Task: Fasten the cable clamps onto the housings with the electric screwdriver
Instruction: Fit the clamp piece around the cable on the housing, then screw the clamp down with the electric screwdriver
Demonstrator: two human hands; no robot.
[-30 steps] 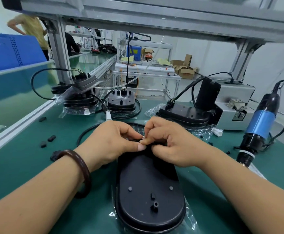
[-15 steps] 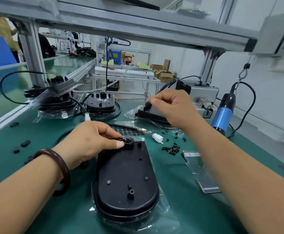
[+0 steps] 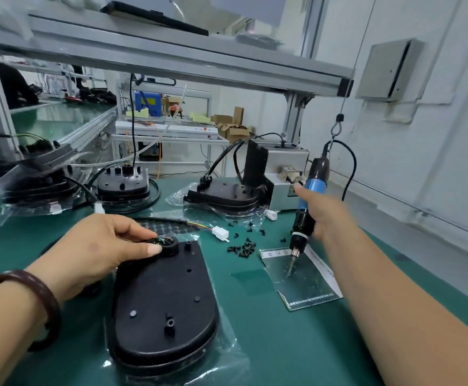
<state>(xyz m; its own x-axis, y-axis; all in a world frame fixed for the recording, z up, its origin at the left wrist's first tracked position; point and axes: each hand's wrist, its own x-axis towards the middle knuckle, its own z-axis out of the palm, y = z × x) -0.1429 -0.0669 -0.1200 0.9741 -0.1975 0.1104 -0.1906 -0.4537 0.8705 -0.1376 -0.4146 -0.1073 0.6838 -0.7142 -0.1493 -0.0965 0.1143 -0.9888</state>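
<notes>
Black plastic oval housing (image 3: 163,296) lay on the green table (image 3: 255,344), the left hand (image 3: 93,246) pinching its black clamp (image 3: 171,247), the right hand (image 3: 324,215) at the blue screwdriver (image 3: 310,190), grip unclear, screws likely not yet in.

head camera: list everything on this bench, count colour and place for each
near housing: one, black, front centre, on a clear bag
other housings: three groups, black, along the back
cable: one, black with coloured wires, at the near housing's top
plug: one, white, on the cable's end
screws: loose pile, black, right of the near housing
electric screwdriver: one, blue and black, hanging at right
packet: one, clear, under the screwdriver tip
box: one, grey, back right
table: one, green
bracelet: one, dark brown, left wrist
left hand: pinches the cable
right hand: beside the screwdriver, forefinger straight
</notes>
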